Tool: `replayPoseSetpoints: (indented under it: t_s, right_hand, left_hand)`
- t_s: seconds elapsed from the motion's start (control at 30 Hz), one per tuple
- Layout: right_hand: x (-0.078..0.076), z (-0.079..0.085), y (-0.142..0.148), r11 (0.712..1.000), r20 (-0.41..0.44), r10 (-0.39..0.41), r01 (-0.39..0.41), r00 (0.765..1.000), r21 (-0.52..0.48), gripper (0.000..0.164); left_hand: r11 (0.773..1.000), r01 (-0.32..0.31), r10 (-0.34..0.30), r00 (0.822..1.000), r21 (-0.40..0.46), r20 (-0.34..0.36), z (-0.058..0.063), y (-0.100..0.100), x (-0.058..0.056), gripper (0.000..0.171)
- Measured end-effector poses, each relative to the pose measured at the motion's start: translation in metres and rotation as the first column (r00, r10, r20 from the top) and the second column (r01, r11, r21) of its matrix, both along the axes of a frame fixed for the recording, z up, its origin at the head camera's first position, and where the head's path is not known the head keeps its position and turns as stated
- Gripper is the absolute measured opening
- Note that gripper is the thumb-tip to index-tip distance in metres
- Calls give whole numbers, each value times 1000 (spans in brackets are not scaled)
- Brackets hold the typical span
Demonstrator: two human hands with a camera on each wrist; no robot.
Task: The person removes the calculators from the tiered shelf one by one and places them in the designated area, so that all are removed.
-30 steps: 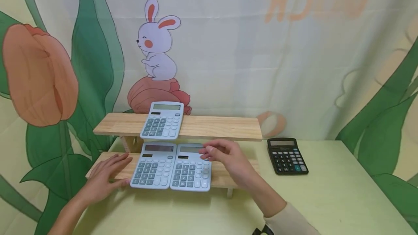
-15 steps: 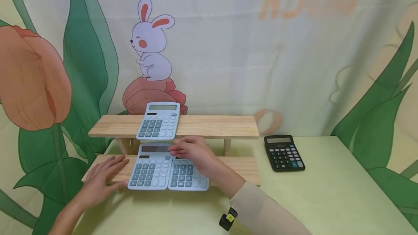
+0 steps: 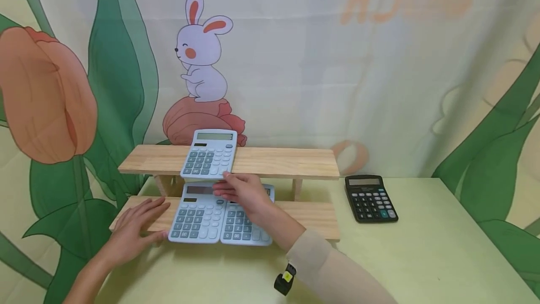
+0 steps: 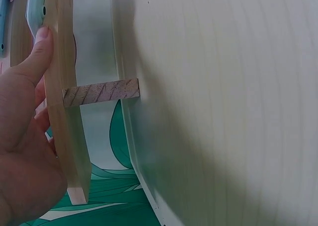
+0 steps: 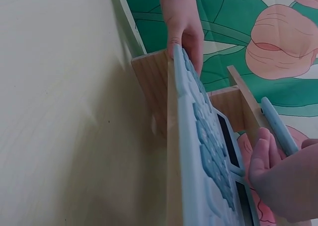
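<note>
White calculator (image 3: 208, 154) on the upper shelf (image 3: 287, 161), right hand (image 3: 249, 196) at its bottom corner (can't tell if pinching, tbh)
Loosely spread left hand (image 3: 137, 222) on the lower shelf (image 3: 308, 219), thumb just beside two more white calculators (image 3: 196, 217), edge to edge.

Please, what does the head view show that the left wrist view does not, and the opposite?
Only the head view shows the black plastic calculator on the pale green table, the white cartoon rabbit printed on the cloth backdrop, and the keys of the lower-left pale blue rectangular calculator.

Only the left wrist view shows a small dark spot on that calculator's side, and the grained face of the rectangular wooden leg under the flat pale wooden lower shelf.

Both show the bare left hand on that shelf, and the table.
</note>
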State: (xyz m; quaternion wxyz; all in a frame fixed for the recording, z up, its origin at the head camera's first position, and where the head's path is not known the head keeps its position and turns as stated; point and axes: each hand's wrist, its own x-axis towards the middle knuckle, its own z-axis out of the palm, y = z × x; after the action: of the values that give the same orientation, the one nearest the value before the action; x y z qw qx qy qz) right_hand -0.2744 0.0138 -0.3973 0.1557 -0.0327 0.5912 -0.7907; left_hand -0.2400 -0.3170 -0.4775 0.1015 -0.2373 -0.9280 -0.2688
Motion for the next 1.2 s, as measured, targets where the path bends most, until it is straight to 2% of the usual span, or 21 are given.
replayPoseSetpoints:
  t_s: [0.13,0.27,0.43,0.77,0.9,1.07,1.2]
  right_hand:
    - [1,-3,-1,999,0,-35,35,999,-10,29]
    - [2,-3,0,999,-10,-37,37,999,-18,28]
    - [7,-3,7,1000,-14,-19,18,1000,-17,27]
    - [23,-14,19,1000,-52,16,-17,999,-15,33]
    - [28,-17,20,1000,-65,15,-16,998,-18,30]
    - [28,-17,20,1000,-57,2,-4,998,-24,28]
    - [23,-13,20,998,-16,-35,34,999,-54,29]
  left_hand:
    - [1000,3,-3,1000,1,1,1,1,0,76]
    - [1000,2,-2,1000,4,3,1,2,1,76]
    - [1000,-1,1,1000,1,11,2,3,1,75]
    - [1000,-10,10,1000,-6,17,4,3,1,76]
    - [1000,-9,9,1000,-4,14,6,3,2,76]
    - [1000,-6,6,1000,-4,7,5,2,1,76]
    - [1000,-8,8,1000,-2,19,4,3,2,75]
